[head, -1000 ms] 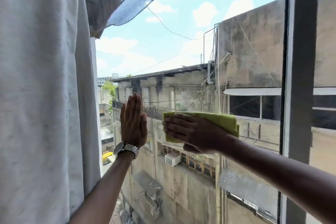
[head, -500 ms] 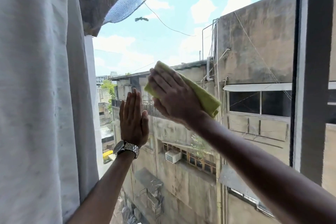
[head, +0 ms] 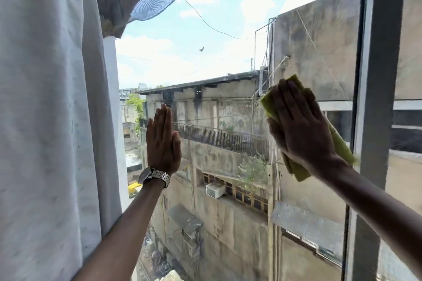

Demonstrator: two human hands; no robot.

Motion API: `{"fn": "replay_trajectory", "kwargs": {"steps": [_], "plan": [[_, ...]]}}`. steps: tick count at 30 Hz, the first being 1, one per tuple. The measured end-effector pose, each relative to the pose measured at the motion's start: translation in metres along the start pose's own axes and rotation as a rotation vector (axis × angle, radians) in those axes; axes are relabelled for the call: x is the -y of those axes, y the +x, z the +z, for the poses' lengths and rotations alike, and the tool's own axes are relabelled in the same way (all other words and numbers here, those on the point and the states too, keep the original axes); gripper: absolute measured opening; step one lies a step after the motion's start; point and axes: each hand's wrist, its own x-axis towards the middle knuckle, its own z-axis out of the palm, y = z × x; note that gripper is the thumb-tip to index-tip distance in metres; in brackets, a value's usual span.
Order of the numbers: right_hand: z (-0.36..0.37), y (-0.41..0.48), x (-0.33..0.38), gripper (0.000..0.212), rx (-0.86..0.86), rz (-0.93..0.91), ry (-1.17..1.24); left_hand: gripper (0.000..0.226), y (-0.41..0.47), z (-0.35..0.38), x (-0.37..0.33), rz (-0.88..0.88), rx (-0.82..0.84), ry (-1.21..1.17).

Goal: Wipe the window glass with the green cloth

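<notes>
The window glass (head: 217, 57) fills the middle of the view, with old buildings and sky behind it. My right hand (head: 299, 125) lies flat on the green cloth (head: 340, 146) and presses it against the glass, close to the grey window frame at the right. The cloth sticks out above my fingertips and below my wrist. My left hand (head: 163, 141), with a metal watch on its wrist, rests flat on the glass at the left, fingers together and pointing up, holding nothing.
A white curtain (head: 50, 121) hangs along the left side, right beside my left arm. The grey vertical window frame (head: 376, 98) stands just right of the cloth. Another pane lies beyond it.
My right hand has swept the cloth from the centre of the pane to the right, up to the frame, and turned its fingers upward. My left hand has stayed on the glass.
</notes>
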Motion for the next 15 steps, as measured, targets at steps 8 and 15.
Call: {"fn": "replay_trajectory", "kwargs": {"steps": [8,15], "plan": [[0.007,0.078,0.054,0.063,-0.171,0.415,0.106,0.060,-0.001,0.009,0.010,0.056,-0.055,0.030],[0.030,0.048,0.128,0.063,-0.097,0.068,0.231,0.059,-0.002,0.009,0.010,0.051,-0.074,0.036]]}}
